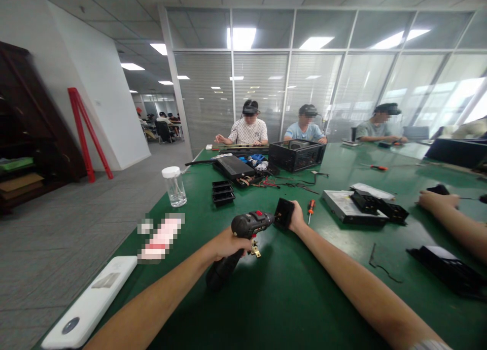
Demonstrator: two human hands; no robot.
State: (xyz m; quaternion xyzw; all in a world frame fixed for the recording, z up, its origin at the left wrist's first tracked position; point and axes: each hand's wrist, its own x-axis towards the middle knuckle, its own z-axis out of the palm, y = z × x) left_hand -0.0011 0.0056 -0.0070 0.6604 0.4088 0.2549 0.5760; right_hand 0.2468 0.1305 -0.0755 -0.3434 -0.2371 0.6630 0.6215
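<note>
L hand (pixel 233 242) is closed around the grip of the drill (pixel 251 224), rounded, dark, w/ red switch on top. R hand (pixel 297 218) grips a boxy blk part (pixel 283 213), at the drill's tip, above the smooth green bench (pixel 266 294). Just beside R hand lies a thin-shafted screwdriver (pixel 311 206), orange/blk handle. Near bench's L edge: clear round jar (pixel 176 190) w/ white lid; toward near L corner, long white case (pixel 95 299), rounded corners.

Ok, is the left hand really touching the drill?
Touching. The head view shows the left hand wrapped around the handle of the drill.
</note>
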